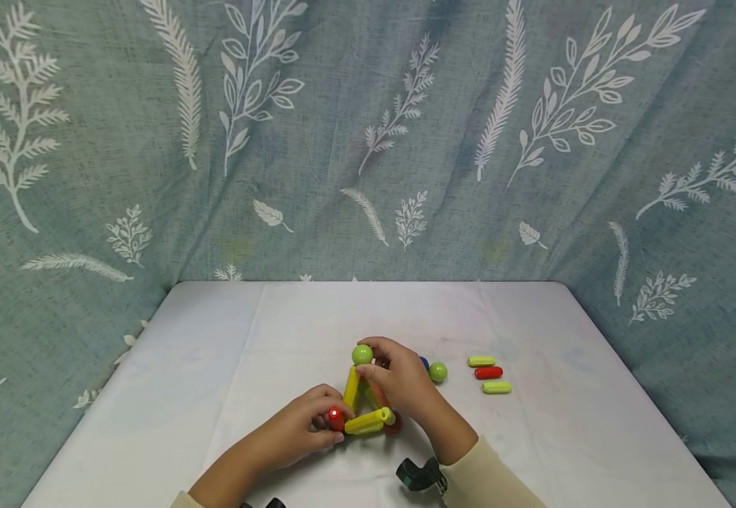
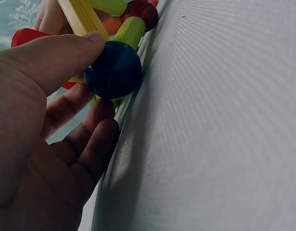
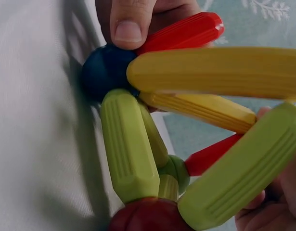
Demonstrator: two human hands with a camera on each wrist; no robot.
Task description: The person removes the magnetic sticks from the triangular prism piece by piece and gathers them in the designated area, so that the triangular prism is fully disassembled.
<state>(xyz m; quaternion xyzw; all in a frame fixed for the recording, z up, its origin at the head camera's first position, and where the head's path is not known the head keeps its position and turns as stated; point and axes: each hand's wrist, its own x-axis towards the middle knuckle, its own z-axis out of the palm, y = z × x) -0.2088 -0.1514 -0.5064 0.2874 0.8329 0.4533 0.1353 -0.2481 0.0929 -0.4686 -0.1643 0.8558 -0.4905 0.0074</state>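
A stick-and-ball frame of yellow, lime, red and orange grooved sticks stands between both hands. My left hand grips its near-left corner, a dark blue ball, thumb on one side and fingers beneath. Out from that corner sticks a red stick, along with yellow sticks and a lime stick. At the peak, my right hand pinches a green ball between thumb and fingers. A dark red ball forms the near-right corner.
Right of the frame lie a green ball and a blue ball partly behind the right hand. Farther right are a red stick and two lime sticks. A leaf-patterned curtain surrounds the white table.
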